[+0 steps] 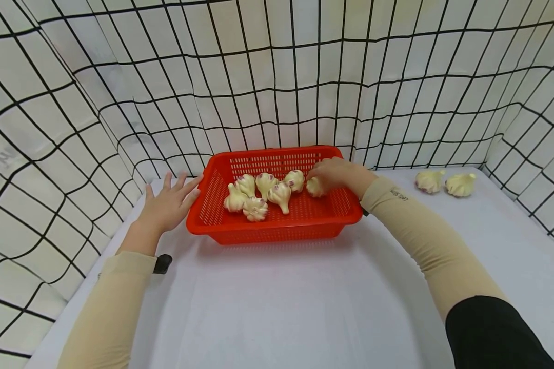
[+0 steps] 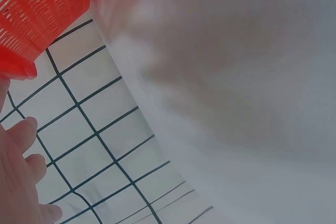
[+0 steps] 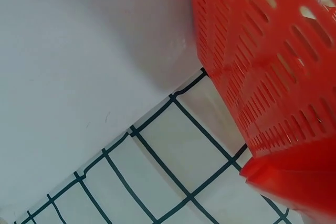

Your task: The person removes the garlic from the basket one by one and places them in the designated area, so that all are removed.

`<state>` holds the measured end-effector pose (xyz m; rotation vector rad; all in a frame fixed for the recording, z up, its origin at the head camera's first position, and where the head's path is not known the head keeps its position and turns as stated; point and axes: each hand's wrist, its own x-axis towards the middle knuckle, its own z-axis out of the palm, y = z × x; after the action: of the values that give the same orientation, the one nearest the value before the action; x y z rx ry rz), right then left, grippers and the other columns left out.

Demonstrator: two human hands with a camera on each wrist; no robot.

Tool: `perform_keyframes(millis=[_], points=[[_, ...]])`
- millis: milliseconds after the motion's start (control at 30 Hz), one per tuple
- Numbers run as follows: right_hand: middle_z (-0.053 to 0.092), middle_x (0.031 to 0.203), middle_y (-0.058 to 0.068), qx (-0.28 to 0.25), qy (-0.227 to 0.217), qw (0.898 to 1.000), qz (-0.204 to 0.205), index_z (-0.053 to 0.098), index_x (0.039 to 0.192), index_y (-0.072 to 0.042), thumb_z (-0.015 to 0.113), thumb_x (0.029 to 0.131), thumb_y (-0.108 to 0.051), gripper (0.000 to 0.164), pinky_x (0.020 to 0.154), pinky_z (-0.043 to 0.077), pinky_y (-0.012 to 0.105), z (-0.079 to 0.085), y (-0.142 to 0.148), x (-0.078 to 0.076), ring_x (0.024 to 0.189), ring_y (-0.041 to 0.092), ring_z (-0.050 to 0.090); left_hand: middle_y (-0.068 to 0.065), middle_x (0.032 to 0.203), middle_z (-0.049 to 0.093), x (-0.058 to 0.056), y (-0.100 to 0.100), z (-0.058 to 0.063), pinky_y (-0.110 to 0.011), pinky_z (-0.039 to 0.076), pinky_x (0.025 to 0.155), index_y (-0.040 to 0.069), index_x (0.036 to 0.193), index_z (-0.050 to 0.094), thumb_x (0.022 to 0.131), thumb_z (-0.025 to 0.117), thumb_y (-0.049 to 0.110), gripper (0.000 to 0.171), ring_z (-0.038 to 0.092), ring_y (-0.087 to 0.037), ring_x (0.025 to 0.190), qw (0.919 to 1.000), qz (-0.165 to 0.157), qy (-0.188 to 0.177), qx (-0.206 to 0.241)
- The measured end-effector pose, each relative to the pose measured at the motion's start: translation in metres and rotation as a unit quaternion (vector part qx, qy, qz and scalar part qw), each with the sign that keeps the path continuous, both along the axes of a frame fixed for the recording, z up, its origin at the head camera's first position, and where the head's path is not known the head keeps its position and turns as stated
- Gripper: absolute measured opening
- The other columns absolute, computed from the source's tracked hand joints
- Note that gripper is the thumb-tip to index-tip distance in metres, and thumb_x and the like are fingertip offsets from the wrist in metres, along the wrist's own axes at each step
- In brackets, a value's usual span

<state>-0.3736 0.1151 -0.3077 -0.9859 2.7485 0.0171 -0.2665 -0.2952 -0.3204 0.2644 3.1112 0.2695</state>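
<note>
A red slotted plastic basket point(image 1: 277, 225) stands on the white table, with several garlic bulbs grouped in its left and middle part. At the basket's right side, my right hand point(image 1: 336, 174) reaches in over the rim and grips a garlic bulb point(image 1: 315, 187) low inside. My left hand point(image 1: 167, 206) lies by the basket's left end, fingers spread and fairly straight, fingertips right at the rim. The left wrist view shows part of the left hand point(image 2: 18, 171) below the basket's corner point(image 2: 42, 14). Only the basket's slotted side point(image 3: 247, 72) appears in the right wrist view; the right hand is hidden there.
Two more garlic bulbs, one point(image 1: 429, 181) beside the other point(image 1: 460, 185), lie on the table point(image 1: 268, 307) to the right of the basket. Black netting point(image 1: 281, 82) over white walls encloses the table at the back and both sides, close behind the basket.
</note>
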Motion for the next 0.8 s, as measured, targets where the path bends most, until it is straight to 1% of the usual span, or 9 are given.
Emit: perform_keyframes(millis=[67,133,233,300,367,533,633,800], points=[[0.06,0.139,0.015,0.005,-0.001,1.0,0.008,0.065,0.139,-0.014,0.071,0.095,-0.024,0.045,0.113,0.038,0.054,-0.0022,-0.0005,-0.0004,0.128,0.036,0.052,-0.026,0.167,0.009,-0.0004,-0.0001,-0.0011,-0.077,-0.016,0.107,0.02,0.165,0.021,0.108,0.017,0.059,0.069,-0.011,-0.052,0.151,1.0,0.0,-0.001,0.0],[0.058,0.141,0.016,0.009,-0.006,1.0,0.004,0.065,0.14,-0.015,0.071,0.095,-0.024,0.046,0.113,0.039,0.054,-0.004,-0.0008,-0.001,0.128,0.036,0.053,-0.026,0.167,0.01,-0.0006,0.0,-0.0018,-0.078,-0.016,0.107,0.021,0.165,0.021,0.108,0.017,0.059,0.069,-0.01,-0.052,0.151,1.0,0.001,-0.001,0.0],[0.054,0.148,0.017,0.013,-0.013,1.0,-0.002,0.064,0.141,-0.017,0.074,0.093,-0.023,0.049,0.114,0.038,0.054,-0.0056,-0.0014,-0.0018,0.132,0.036,0.051,-0.026,0.167,0.009,-0.0007,0.0001,-0.0023,-0.078,-0.016,0.107,0.021,0.165,0.02,0.108,0.016,0.059,0.069,-0.011,-0.051,0.151,1.0,0.002,-0.001,0.001],[0.049,0.153,0.018,0.011,-0.02,1.0,-0.005,0.064,0.14,-0.018,0.075,0.092,-0.022,0.05,0.115,0.037,0.055,-0.0057,-0.0018,-0.0017,0.137,0.037,0.047,-0.026,0.167,0.01,-0.0003,0.0007,-0.0027,-0.077,-0.016,0.108,0.021,0.165,0.02,0.108,0.017,0.059,0.069,-0.01,-0.051,0.151,1.0,0.004,0.0,-0.001],[0.051,0.15,0.017,0.009,-0.029,1.0,0.003,0.064,0.14,-0.018,0.077,0.091,-0.022,0.051,0.113,0.039,0.054,-0.0053,-0.0024,-0.0009,0.135,0.036,0.049,-0.025,0.168,0.01,-0.0002,0.0009,-0.0029,-0.077,-0.016,0.108,0.022,0.165,0.02,0.108,0.017,0.059,0.069,-0.01,-0.051,0.152,1.0,0.004,0.001,-0.001],[0.062,0.132,0.011,0.009,-0.041,0.999,0.029,0.065,0.137,-0.018,0.08,0.088,-0.02,0.052,0.106,0.046,0.047,-0.0055,-0.0038,0.0011,0.119,0.029,0.057,-0.025,0.168,0.01,-0.0002,0.0007,-0.0033,-0.077,-0.016,0.108,0.022,0.165,0.02,0.108,0.016,0.059,0.068,-0.01,-0.051,0.152,1.0,0.004,0.003,-0.002],[0.064,0.132,0.009,0.009,-0.045,0.999,0.025,0.064,0.138,-0.019,0.081,0.088,-0.021,0.053,0.107,0.046,0.046,-0.0063,-0.0038,0.0009,0.121,0.027,0.057,-0.025,0.168,0.009,-0.0004,0.0005,-0.0031,-0.077,-0.017,0.108,0.022,0.165,0.02,0.108,0.016,0.059,0.069,-0.01,-0.051,0.152,1.0,0.005,0.002,0.001],[0.064,0.133,0.008,0.007,-0.05,0.999,0.018,0.064,0.138,-0.021,0.082,0.088,-0.021,0.052,0.107,0.046,0.047,-0.0057,-0.0034,0.0024,0.122,0.027,0.056,-0.025,0.168,0.009,0.0008,0.0022,-0.0016,-0.077,-0.017,0.108,0.022,0.165,0.02,0.108,0.017,0.059,0.069,-0.011,-0.05,0.152,1.0,0.006,-0.001,0.004]])
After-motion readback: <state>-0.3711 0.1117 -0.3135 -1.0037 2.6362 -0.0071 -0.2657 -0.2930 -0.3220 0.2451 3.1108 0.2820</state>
